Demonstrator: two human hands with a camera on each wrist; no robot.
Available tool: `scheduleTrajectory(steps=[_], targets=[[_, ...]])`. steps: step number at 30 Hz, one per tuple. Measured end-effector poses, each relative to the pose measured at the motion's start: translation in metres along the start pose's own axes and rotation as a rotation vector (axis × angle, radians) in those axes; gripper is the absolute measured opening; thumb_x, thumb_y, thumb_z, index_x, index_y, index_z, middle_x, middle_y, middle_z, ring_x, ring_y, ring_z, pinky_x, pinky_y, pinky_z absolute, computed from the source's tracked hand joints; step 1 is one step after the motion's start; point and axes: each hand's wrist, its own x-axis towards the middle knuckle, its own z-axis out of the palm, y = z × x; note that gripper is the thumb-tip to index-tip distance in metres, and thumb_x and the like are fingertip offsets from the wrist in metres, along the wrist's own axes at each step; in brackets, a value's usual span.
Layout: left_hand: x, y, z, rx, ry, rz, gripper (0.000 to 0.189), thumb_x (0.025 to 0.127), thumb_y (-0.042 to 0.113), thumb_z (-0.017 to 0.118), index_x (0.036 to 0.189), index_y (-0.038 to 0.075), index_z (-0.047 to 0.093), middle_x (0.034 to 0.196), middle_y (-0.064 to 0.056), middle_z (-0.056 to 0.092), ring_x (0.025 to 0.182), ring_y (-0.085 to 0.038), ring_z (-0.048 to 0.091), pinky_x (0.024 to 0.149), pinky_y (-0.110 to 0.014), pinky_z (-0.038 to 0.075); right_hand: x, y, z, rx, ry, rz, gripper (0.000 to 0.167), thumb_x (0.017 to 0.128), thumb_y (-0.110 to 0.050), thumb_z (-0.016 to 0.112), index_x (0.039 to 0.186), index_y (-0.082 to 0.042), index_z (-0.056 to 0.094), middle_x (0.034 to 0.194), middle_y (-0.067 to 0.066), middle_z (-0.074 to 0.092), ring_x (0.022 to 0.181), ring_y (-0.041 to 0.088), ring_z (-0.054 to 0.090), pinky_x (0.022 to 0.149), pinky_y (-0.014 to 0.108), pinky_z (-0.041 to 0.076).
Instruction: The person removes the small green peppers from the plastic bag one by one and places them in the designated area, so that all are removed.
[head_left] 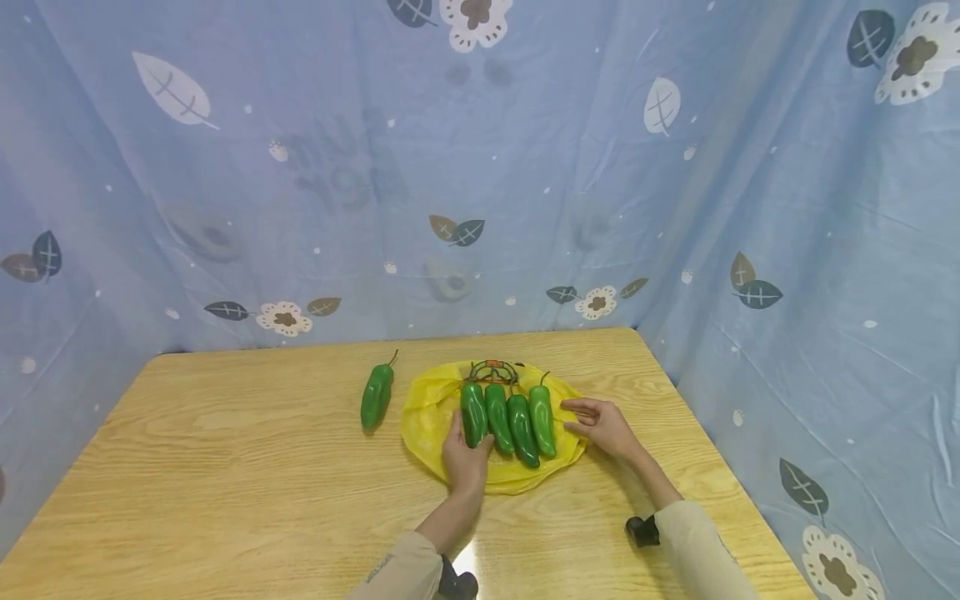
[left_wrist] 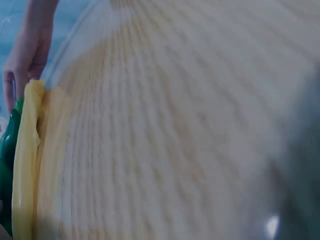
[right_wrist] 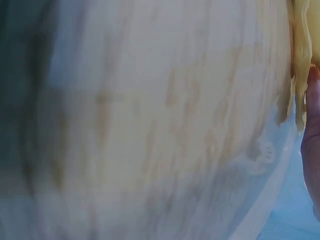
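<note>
A yellow plastic bag (head_left: pixel 427 408) lies spread on the table, with several green peppers side by side on it, stems pointing away. My left hand (head_left: pixel 466 458) holds the lower end of the leftmost pepper (head_left: pixel 473 415), fingers on its left and thumb on its right. Beside it are a second pepper (head_left: pixel 496 417), a darker one (head_left: pixel 522 431) and a lighter one (head_left: pixel 542 419). At the bag's right side, my right hand (head_left: pixel 603 427) has its fingers stretched over the rim, apart from the lighter pepper. The left wrist view catches the bag's edge (left_wrist: pixel 25 165) and a pepper (left_wrist: pixel 8 150).
Left of the bag, another green pepper (head_left: pixel 377 396) lies alone on the wooden table (head_left: pixel 225 467). A printed dark and red pattern (head_left: pixel 493 372) marks the bag's far part. Blue patterned curtain (head_left: pixel 360 167) hangs behind the table and along its sides.
</note>
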Motion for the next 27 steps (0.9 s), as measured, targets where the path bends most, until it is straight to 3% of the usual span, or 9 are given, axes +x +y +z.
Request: scheduleTrajectory(steps=[6,13,16,24,27], targets=[[0.004,0.004,0.003,0.089,-0.009,-0.018,0.082,0.074,-0.009,0.073,0.146,0.002,0.036,0.148,-0.021,0.036,0.133,-0.042,0.036,0.109,-0.048,0.036,0.0,0.0,0.0,-0.008,0.005,-0.003,0.039,0.087,-0.006,0.07,0.123,0.008,0.06,0.124,0.025,0.06,0.112,0.038,0.059,0.097,0.036,0.05],[0.005,0.006,0.008,0.086,0.023,0.001,0.068,0.085,-0.002,0.067,0.145,-0.003,0.034,0.148,-0.022,0.036,0.136,-0.041,0.033,0.114,-0.05,0.027,0.0,0.001,0.001,-0.007,-0.008,-0.013,0.039,0.088,-0.006,0.069,0.124,0.008,0.059,0.124,0.025,0.059,0.112,0.038,0.059,0.096,0.036,0.05],[0.005,0.005,0.008,0.082,0.027,0.001,0.067,0.086,-0.003,0.066,0.145,-0.002,0.035,0.148,-0.021,0.035,0.136,-0.041,0.033,0.114,-0.05,0.027,-0.001,0.001,0.002,-0.001,-0.004,-0.005,0.039,0.088,-0.006,0.069,0.123,0.008,0.059,0.124,0.025,0.059,0.112,0.038,0.059,0.096,0.036,0.05],[0.012,0.0,0.004,-0.14,0.066,0.012,0.071,0.079,-0.009,0.071,0.142,-0.003,0.039,0.147,-0.02,0.039,0.136,-0.037,0.034,0.112,-0.043,0.032,0.0,0.002,0.002,0.001,0.001,0.0,0.04,0.088,-0.007,0.07,0.123,0.008,0.059,0.124,0.025,0.059,0.113,0.038,0.059,0.096,0.034,0.05],[0.016,0.0,0.001,-0.17,0.073,0.001,0.071,0.08,-0.004,0.073,0.143,0.0,0.04,0.148,-0.017,0.039,0.137,-0.036,0.034,0.112,-0.042,0.034,0.0,0.002,0.002,0.002,0.001,0.002,0.04,0.088,-0.008,0.07,0.123,0.007,0.059,0.125,0.025,0.06,0.113,0.038,0.059,0.096,0.034,0.051]])
